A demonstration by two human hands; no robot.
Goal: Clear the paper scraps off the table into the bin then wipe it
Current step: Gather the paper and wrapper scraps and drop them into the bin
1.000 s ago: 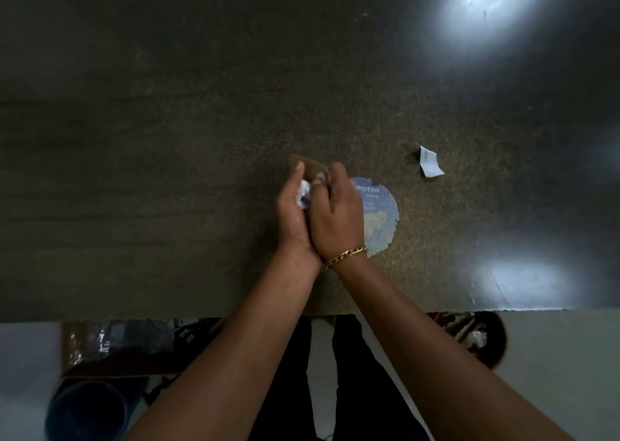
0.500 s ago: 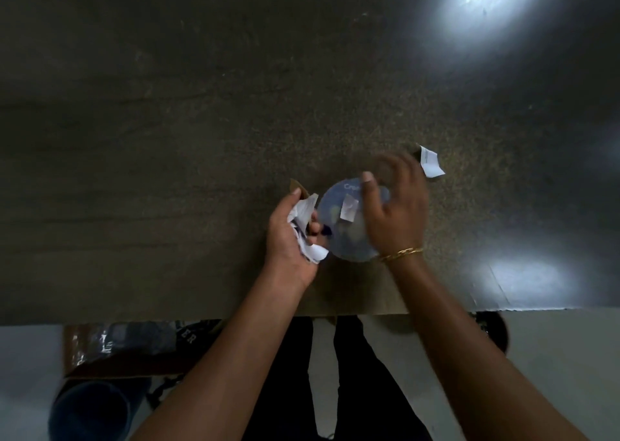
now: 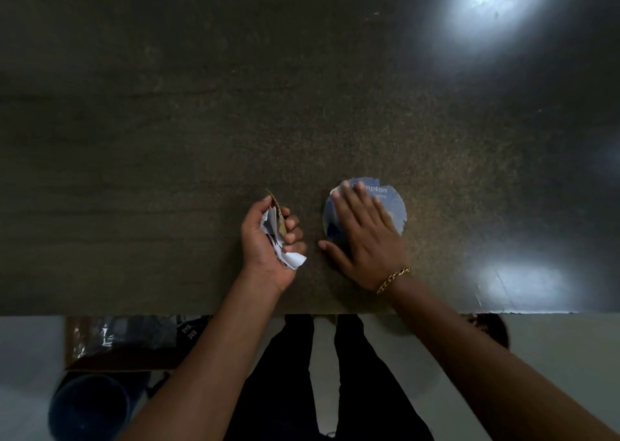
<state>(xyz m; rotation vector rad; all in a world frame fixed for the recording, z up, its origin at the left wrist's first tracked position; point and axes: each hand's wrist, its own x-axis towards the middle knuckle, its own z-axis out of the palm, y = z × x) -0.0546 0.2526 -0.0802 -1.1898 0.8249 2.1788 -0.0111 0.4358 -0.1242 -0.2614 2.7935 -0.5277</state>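
Head view. Item one: a bundle of paper scraps (image 3: 272, 227), white and brown, gripped in the curled left hand (image 3: 260, 244) just above the table (image 3: 167, 172). Light, soft and crushable; a firmer squeeze is judged enough to keep the loose ends in.

Item two: a round blue printed piece (image 3: 394, 202), lying flat on the table and pressed under the straight fingers of the right hand (image 3: 365, 242). Thin, probably hard to lift flat; best slid to the near edge or pinched at its torn rim.

A dark round bin (image 3: 87, 407) is seen below left.
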